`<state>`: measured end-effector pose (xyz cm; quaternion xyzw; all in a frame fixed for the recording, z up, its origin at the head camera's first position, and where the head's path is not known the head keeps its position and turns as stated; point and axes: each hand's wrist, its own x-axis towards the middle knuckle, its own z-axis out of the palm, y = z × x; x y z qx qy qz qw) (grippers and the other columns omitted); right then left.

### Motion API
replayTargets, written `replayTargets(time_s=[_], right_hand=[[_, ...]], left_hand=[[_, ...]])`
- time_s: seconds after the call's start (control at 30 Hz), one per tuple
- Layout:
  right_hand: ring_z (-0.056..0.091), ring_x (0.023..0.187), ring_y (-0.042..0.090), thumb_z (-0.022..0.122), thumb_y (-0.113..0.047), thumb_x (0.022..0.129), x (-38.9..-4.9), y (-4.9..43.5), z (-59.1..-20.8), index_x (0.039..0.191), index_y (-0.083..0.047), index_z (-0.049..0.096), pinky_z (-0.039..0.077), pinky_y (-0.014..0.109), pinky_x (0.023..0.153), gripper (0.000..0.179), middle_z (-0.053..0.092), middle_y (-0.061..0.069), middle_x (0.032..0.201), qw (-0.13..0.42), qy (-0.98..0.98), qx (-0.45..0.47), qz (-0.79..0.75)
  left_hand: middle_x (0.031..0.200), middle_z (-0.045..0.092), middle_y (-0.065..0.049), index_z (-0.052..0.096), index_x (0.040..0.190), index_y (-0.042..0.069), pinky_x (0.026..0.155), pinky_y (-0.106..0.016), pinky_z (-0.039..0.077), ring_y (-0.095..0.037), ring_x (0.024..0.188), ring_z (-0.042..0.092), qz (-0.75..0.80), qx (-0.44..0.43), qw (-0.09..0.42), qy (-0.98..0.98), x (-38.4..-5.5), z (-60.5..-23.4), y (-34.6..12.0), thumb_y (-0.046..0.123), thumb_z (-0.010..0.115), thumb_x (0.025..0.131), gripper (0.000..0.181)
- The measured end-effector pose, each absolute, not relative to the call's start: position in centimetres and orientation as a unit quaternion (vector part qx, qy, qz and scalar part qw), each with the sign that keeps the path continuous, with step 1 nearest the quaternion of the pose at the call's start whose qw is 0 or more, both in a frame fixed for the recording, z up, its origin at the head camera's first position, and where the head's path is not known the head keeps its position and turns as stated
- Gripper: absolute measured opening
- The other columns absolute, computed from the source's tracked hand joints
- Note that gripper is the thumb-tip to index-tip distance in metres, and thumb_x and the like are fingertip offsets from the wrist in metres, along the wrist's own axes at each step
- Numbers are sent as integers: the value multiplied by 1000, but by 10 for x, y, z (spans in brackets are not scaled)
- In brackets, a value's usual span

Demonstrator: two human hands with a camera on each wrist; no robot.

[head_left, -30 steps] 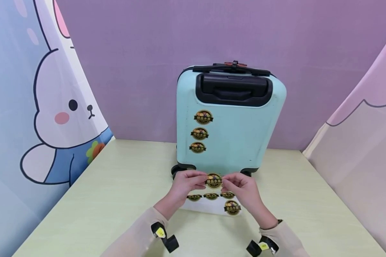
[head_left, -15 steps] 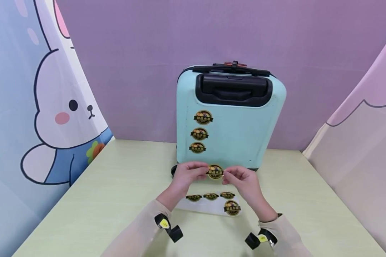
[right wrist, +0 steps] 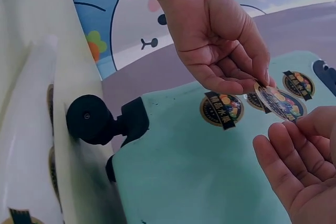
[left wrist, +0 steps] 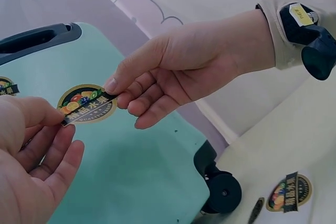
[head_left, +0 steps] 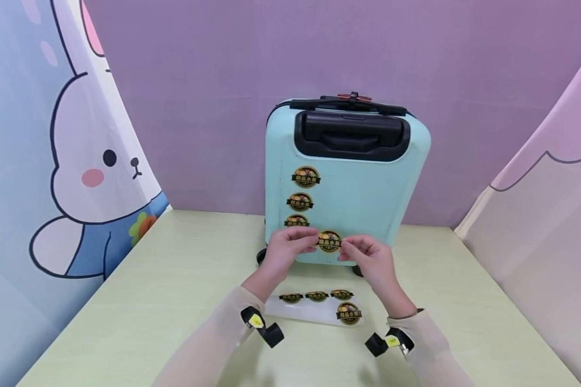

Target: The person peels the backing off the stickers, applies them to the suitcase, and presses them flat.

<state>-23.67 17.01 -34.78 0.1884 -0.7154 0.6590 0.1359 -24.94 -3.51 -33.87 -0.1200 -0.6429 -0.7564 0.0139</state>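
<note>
A round black and gold fruit sticker (head_left: 329, 242) is stretched between both hands in front of the mint-green suitcase (head_left: 353, 199). My left hand (head_left: 290, 250) pinches its left end between thumb and forefinger; my right hand (head_left: 370, 258) pinches the opposite end the same way. In the left wrist view the sticker (left wrist: 87, 103) faces the camera, with printed fruit and a dark lettered band. Three matching stickers run down the suitcase's left side: a top sticker (head_left: 306, 177), a middle sticker (head_left: 299, 202) and a lower sticker (head_left: 296, 221), which my left hand partly overlaps in the head view.
On the pale table (head_left: 174, 279), a white sticker sheet (head_left: 305, 312) with several stickers lies in front of the suitcase. The suitcase has a black handle recess (head_left: 352, 135) and black wheels (right wrist: 89, 119). A purple backdrop (head_left: 198, 107) stands behind, with printed cloth at both sides.
Both hands have moved up and slightly right with the sticker, away from the sheet on the table, to in front of the suitcase's lower part. The sheet stays where it was.
</note>
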Motion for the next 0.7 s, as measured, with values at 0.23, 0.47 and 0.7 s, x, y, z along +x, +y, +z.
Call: replayTargets(time_s=[0.23, 0.47, 0.7], right_hand=[[70, 69, 12, 64, 2, 95, -242, 168, -337, 103, 17, 64, 61, 31, 73, 17, 71, 0, 80, 153, -701, 189, 671], [70, 68, 13, 65, 0, 95, -249, 166, -328, 102, 17, 63, 61, 31, 74, 19, 72, 0, 79, 164, -690, 187, 680], [71, 69, 13, 67, -4, 95, -253, 164, -318, 103, 15, 64, 61, 31, 75, 21, 72, -1, 79, 167, -677, 187, 692]], left_hand=[[102, 73, -9, 69, 112, -7, 84, -37, 59, -20, 85, 71, -771, -133, 32, -621, -254, -329, -33, 0, 69, 91, 23], [106, 73, -15, 69, 112, -9, 83, -36, 60, -15, 84, 71, -771, -134, 61, -619, -257, -317, -31, -2, 69, 90, 22], [108, 72, -15, 69, 113, -7, 84, -35, 60, -17, 87, 71, -773, -136, 77, -614, -260, -308, -29, -1, 70, 91, 23]])
